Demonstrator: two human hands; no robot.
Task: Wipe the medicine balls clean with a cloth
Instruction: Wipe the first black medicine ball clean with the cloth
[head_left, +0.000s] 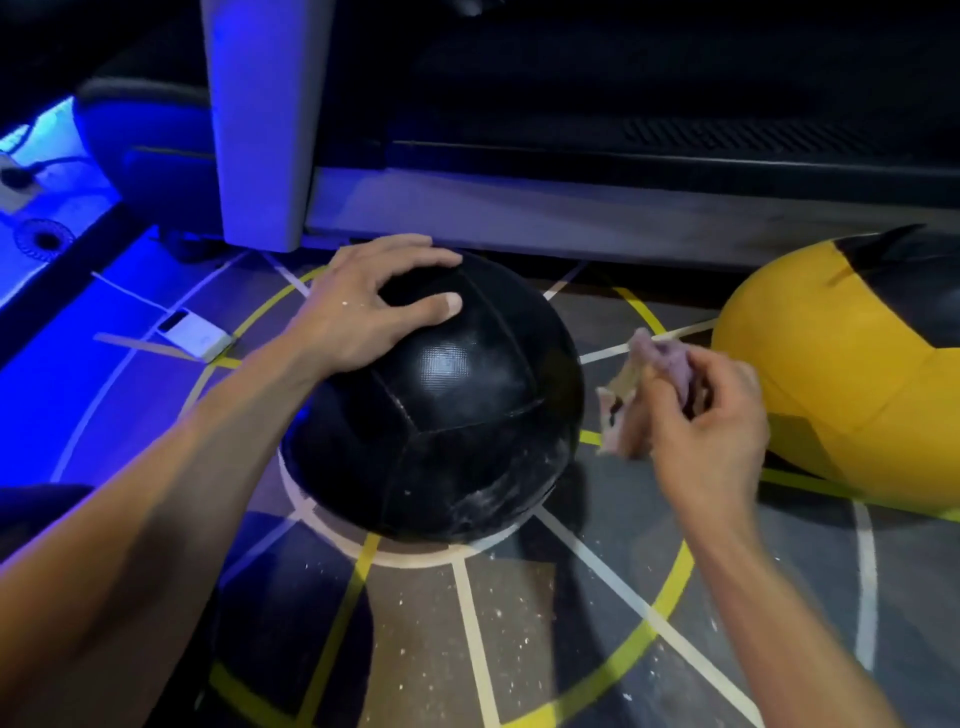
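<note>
A large black medicine ball (447, 415) sits on the marked floor in the middle of the view, with pale dusty smears on its lower right side. My left hand (363, 306) rests spread on its upper left, fingers reaching over the top. To the right of the ball, my right hand (696, 415) grips a crumpled pale pink cloth (649, 364), held just off the ball's surface. A yellow and black medicine ball (831, 384) lies on the floor at the right edge.
A grey machine frame with an upright post (260, 124) and a low base rail (571, 213) runs right behind the balls. A small white device (195, 335) with a cable lies on the floor at the left. Yellow and white lines (670, 587) cross the speckled floor.
</note>
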